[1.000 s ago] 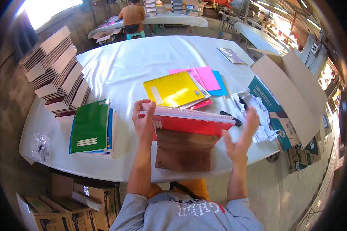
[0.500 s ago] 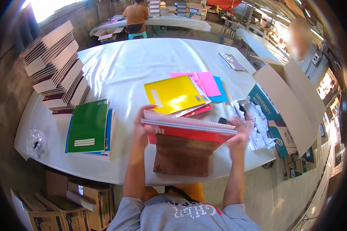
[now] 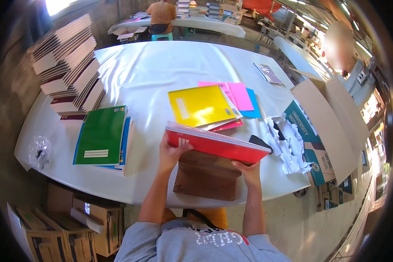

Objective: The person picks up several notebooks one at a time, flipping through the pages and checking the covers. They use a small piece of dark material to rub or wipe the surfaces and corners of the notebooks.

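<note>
Both hands hold a red-covered notebook (image 3: 222, 147), tilted with its page edges up. My left hand (image 3: 171, 152) grips its left end, thumb on the red cover. At the lower right corner, my right hand (image 3: 249, 171) has its thumb on the cover; its other fingers are hidden behind. Under the notebook, near the table's front edge, stands a brown wooden block with a step (image 3: 205, 179). Just beyond lies a yellow notebook (image 3: 203, 106) on a pile with a pink one (image 3: 240, 97) and a blue one (image 3: 252, 107).
Left are a green notebook (image 3: 100, 135) on a pile, a tall notebook stack (image 3: 72, 65) and clear plastic (image 3: 40, 150). Right are crumpled white paper (image 3: 288, 144), a dark object (image 3: 261, 143) and an open carton (image 3: 332, 118). Cartons (image 3: 74, 231) sit below left. Two people are beyond the table.
The red notebook has tipped so more of its red cover shows. My left thumb has come onto the cover, and my right hand has moved down and left to the lower corner.
</note>
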Motion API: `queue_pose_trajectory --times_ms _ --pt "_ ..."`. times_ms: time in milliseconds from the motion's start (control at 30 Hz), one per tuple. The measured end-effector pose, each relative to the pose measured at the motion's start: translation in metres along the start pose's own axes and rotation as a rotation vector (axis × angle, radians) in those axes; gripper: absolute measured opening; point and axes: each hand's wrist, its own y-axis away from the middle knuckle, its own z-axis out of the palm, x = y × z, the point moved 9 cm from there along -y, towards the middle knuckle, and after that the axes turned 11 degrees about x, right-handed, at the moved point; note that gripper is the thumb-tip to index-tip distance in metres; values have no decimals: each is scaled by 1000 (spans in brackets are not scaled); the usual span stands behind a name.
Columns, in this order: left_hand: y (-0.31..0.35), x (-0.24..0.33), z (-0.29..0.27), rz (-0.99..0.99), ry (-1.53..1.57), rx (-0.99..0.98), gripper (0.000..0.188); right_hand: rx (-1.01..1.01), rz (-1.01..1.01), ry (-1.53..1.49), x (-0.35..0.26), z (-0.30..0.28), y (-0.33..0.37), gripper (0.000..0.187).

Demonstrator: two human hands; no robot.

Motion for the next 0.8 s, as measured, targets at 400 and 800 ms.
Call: queue_pose_trajectory --times_ms 400,800 --pt "116 155 115 1194 -781 -38 68 -630 -50 106 -1 13 27 63" --pt "106 108 186 1014 -993 -64 45 294 -159 1333 20 -240 -235 38"
